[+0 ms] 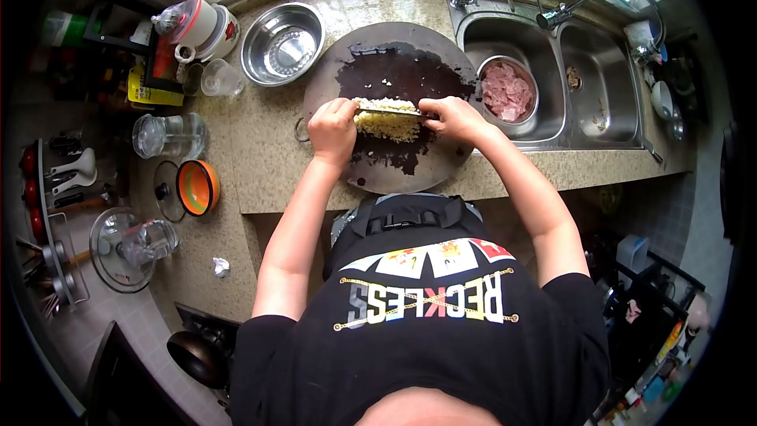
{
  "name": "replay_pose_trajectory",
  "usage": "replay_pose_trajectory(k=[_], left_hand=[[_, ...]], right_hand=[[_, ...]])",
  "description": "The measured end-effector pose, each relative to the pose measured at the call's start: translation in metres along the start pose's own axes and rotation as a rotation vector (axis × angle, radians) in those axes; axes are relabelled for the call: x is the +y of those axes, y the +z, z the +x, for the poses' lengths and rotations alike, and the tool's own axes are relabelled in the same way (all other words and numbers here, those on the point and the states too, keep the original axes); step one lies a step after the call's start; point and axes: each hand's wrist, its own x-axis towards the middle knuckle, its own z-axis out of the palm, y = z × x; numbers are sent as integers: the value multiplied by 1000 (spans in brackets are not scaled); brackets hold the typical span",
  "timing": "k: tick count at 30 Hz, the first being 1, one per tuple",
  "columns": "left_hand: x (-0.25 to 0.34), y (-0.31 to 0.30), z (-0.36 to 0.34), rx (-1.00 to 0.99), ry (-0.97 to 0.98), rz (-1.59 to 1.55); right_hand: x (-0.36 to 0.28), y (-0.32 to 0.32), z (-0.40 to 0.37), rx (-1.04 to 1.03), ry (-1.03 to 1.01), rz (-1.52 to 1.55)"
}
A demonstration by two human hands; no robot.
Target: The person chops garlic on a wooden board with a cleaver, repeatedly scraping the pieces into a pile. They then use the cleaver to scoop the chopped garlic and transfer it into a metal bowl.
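Note:
A round, dark, wet-patched cutting board (327,71) lies on the counter. Over it my right hand (453,120) is closed around the handle end of a kitchen knife (404,113), whose blade appears nearly edge-on. My left hand (333,128) is closed on the blade's other end, at the left. Finely chopped pale-yellow bits (390,128), looking like minced garlic, are heaped on the board just below the blade. More bits show along the blade's far side. A few white crumbs lie farther up the board.
An empty steel bowl (282,43) stands left of the board. At right is a double sink (561,63) with a bowl of raw pink meat (507,93) in its left basin. An orange bowl (197,188), glass lid (122,248) and clear jug (171,136) stand at left.

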Motion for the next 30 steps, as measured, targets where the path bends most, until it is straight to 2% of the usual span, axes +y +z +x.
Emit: replay_pose_trajectory(k=[3, 6, 8, 12, 13, 15, 22, 24, 30], left_hand=[[-7, 6, -12, -2, -49, 6], [-26, 21, -25, 65, -111, -99], [-32, 22, -27, 41, -143, -146], [-33, 14, -25, -20, -198, -243], [-31, 13, -23, -20, -199, -244], [-26, 10, -20, -2, -47, -129], [-16, 6, -29, -13, -18, -52], [-21, 13, -38, 41, -85, -96], [-32, 12, -37, 29, -182, -245]], right_hand=[[-8, -2, 3, -16, -24, -23], [-31, -13, 6, -36, -11, -206], [-36, -16, 6, -18, -86, -251], [-53, -13, -3, -41, 11, -224], [-51, -9, -5, -56, 46, -197], [-29, 10, -7, -32, 47, -141], [-21, 8, -8, -35, 36, -87], [-30, 4, -6, -59, 33, -118], [-59, -13, -4, -60, -42, -247]])
